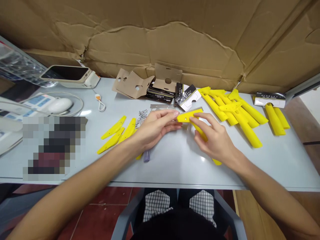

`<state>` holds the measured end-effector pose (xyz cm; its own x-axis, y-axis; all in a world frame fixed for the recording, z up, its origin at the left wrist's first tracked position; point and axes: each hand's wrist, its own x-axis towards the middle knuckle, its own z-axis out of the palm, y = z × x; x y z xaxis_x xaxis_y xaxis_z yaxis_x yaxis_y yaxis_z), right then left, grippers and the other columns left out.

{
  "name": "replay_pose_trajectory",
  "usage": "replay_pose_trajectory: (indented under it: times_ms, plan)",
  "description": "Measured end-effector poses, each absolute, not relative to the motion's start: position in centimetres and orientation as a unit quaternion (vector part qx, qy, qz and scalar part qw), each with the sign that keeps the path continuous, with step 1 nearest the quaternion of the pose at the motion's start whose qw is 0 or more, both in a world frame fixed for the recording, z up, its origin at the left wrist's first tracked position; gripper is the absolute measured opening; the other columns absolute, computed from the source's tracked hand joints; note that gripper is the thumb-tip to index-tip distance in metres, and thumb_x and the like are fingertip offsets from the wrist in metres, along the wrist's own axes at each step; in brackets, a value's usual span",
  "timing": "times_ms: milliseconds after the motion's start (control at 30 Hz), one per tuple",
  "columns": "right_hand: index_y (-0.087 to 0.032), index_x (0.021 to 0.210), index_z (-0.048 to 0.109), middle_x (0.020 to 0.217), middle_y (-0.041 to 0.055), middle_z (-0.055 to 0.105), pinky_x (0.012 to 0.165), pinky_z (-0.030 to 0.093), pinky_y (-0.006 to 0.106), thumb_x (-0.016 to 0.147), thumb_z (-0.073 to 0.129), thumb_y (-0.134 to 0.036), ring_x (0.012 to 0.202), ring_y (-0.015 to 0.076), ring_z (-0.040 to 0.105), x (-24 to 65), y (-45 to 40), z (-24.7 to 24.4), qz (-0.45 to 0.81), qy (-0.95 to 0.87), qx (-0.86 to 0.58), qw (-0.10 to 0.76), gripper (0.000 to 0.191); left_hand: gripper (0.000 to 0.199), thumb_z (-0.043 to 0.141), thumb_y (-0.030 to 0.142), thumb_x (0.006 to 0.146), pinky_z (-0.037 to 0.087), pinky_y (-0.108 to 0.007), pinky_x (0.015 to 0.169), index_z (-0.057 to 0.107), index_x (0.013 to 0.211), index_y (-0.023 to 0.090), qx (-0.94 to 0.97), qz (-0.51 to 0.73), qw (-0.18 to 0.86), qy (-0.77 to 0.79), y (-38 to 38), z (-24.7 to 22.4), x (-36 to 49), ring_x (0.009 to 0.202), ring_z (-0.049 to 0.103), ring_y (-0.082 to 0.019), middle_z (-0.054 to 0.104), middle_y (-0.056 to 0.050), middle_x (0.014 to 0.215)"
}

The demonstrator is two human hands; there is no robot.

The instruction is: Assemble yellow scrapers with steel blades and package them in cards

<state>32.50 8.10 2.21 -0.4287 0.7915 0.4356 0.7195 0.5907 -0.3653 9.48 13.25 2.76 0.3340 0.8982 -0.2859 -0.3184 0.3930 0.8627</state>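
Observation:
A yellow plastic scraper is held over the middle of the table, its flat head up and a small hole showing in it. My left hand pinches the left end of the head between thumb and fingers. My right hand is closed around the handle, index finger on the head; the handle is partly hidden by it. Beyond my left hand lie a pile of small screws and a thin metal blade strip. Loose yellow plates lie left of my left wrist. A purple translucent tool handle pokes out below it.
Several yellow scraper handles are heaped at right; carded ones lie beyond. Folded cardboard packaging and black-and-white cards stand at the back. A phone, mouse and cables occupy the left. Cardboard walls the rear.

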Motion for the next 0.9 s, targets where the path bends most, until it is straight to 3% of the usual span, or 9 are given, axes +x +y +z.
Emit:
replay_pose_trajectory:
  times_ms: [167,400,633,800,900]
  plan:
    - [-0.018,0.143,0.061,0.145,0.0183,0.066,0.060,0.063,0.036,0.096,0.055,-0.010,0.080,0.0208,0.072,32.5,8.0,2.2,0.028,-0.852,-0.467,0.236,0.047,0.020,0.088,0.028,0.089,0.065,-0.033,0.093,0.083,0.102,0.014,0.339,0.402,0.749,0.403,12.8,2.6,9.8,0.092,0.080,-0.020,0.083,-0.015,0.107]
    - [-0.016,0.143,0.063,0.145,0.0187,0.066,0.052,0.055,0.032,0.098,0.053,-0.014,0.079,0.0203,0.071,31.6,7.4,2.3,0.009,-0.848,-0.490,0.202,0.047,0.007,0.083,0.016,0.091,0.065,-0.031,0.096,0.084,0.096,0.011,0.303,0.401,0.766,0.401,12.6,1.9,10.2,0.090,0.080,-0.018,0.083,-0.016,0.106]
    - [-0.016,0.139,0.066,0.145,0.0179,0.067,0.058,0.059,0.035,0.103,0.057,-0.028,0.083,0.0222,0.074,31.5,7.5,2.9,0.038,-0.843,-0.484,0.231,0.039,0.007,0.077,0.005,0.090,0.066,-0.031,0.097,0.083,0.087,0.009,0.263,0.423,0.760,0.418,12.7,1.8,10.5,0.093,0.080,-0.019,0.081,-0.015,0.103]
    - [-0.019,0.139,0.065,0.146,0.0154,0.067,0.074,0.065,0.039,0.101,0.060,-0.024,0.105,0.0277,0.076,31.7,7.8,3.1,0.063,-0.838,-0.466,0.275,0.039,0.004,0.078,0.006,0.090,0.065,-0.032,0.099,0.081,0.088,0.009,0.260,0.430,0.762,0.409,12.7,2.2,10.3,0.095,0.079,-0.019,0.080,-0.016,0.105]
    - [-0.021,0.140,0.064,0.149,0.0142,0.066,0.078,0.066,0.041,0.099,0.060,-0.017,0.107,0.0281,0.076,31.9,8.0,2.9,0.063,-0.841,-0.463,0.272,0.042,0.004,0.078,0.006,0.088,0.064,-0.033,0.100,0.080,0.090,0.009,0.257,0.434,0.761,0.408,12.8,2.3,10.3,0.093,0.079,-0.019,0.080,-0.015,0.103]
